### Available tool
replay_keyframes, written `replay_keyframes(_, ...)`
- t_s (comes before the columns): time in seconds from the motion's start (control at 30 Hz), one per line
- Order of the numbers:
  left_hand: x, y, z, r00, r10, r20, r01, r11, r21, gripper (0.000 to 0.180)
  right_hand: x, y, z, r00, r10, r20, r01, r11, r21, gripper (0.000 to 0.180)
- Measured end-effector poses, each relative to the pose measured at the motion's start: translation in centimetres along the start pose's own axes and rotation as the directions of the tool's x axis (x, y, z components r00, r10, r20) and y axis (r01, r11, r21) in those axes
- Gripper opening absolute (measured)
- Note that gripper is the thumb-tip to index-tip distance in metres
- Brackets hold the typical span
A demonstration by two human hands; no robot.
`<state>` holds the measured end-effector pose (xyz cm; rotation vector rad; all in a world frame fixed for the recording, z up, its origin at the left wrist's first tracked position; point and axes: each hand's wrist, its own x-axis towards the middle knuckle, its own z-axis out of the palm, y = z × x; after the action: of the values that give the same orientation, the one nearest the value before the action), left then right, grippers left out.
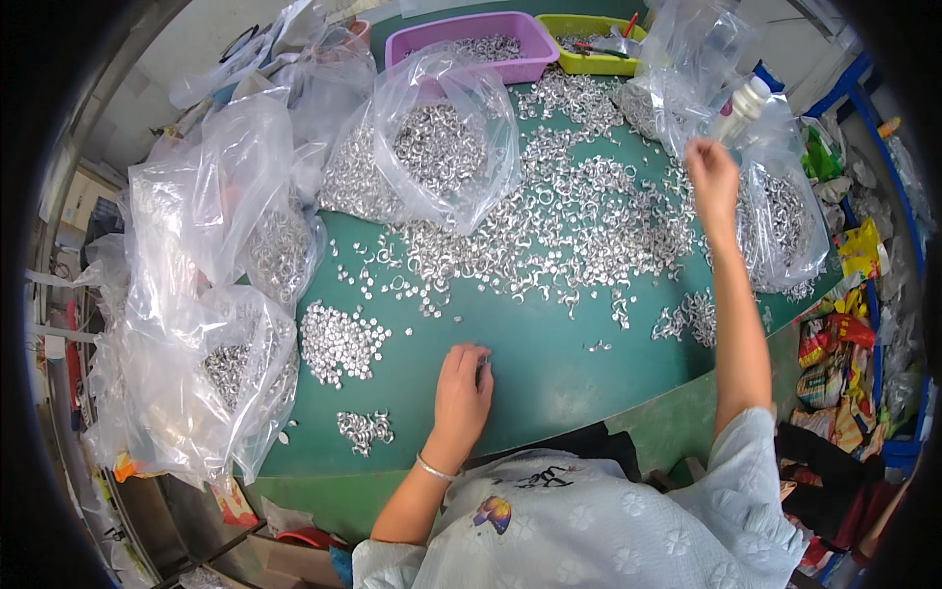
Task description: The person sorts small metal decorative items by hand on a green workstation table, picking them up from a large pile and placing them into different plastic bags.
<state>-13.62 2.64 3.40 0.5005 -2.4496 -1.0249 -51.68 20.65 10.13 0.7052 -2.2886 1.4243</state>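
Note:
Small silvery metal pieces (589, 211), many of them curved or ring-like, lie spread over a green table (530, 363). My left hand (461, 398) rests low over the table near its front edge, fingers curled together. Whatever they hold, if anything, is hidden. Stretched out to the far right, my right hand (713, 182) has its fingers drawn together beside a clear plastic bag (775, 211) of metal pieces; I cannot make out anything in them. Left of my left hand are a patch of small round pieces (340, 344) and a little heap of curved ones (365, 432).
A purple tub (535, 54) and a yellow-green tub (579, 64) with metal pieces stand at the back. Open plastic bags (491, 137) crowd the back and left side (177, 344). A white-capped bottle (746, 103) stands far right, near a blue rack (873, 118) of packets.

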Motion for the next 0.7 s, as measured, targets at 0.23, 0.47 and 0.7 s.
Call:
replay_keyframes(0.23,1.1,0.7,0.4,0.999,0.008,0.034,-0.006,0.999,-0.04,0.023,11.3,11.0,1.2,0.954,-0.163,0.253,0.271,0.833,-0.482,0.031)
replay_keyframes(0.47,0.9,0.4,0.2,0.998,-0.063,0.021,0.064,0.996,-0.057,0.024,3.9,1.4,2.0,0.952,-0.163,0.258,0.286,0.775,-0.563,0.036)
replay_keyframes(0.7,2.9,1.1,0.7,0.994,-0.051,0.096,0.062,0.99,-0.124,0.023,-11.6,-7.8,5.5,0.629,-0.314,0.711,0.369,0.926,0.083,0.044)
